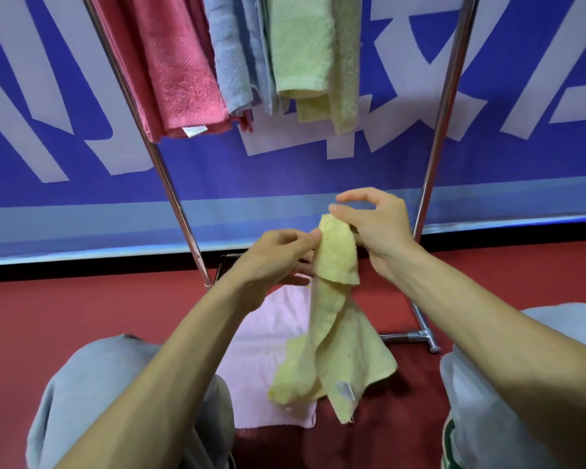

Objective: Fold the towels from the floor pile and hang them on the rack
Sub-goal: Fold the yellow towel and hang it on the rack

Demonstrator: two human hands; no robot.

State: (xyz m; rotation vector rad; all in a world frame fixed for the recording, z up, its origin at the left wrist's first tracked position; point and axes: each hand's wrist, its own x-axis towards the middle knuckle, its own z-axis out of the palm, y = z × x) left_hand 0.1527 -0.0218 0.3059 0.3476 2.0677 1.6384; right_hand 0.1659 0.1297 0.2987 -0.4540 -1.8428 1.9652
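I hold a small pale yellow terry towel [335, 319] up between my knees, my left hand [271, 255] pinching its upper edge with closed fingers while my right hand [376, 228] grips the top fold with thumb and lower fingers, forefinger lifted loose. The towel hangs down limp, its white tag near the bottom. Beneath it a flat pale pink towel [268, 350] lies on the red floor [82, 316]. Ahead, on the chrome metal rack [170, 184], hang a pink-red towel [170, 69], a blue-grey towel [234, 55] and a light green-yellow towel [312, 55].
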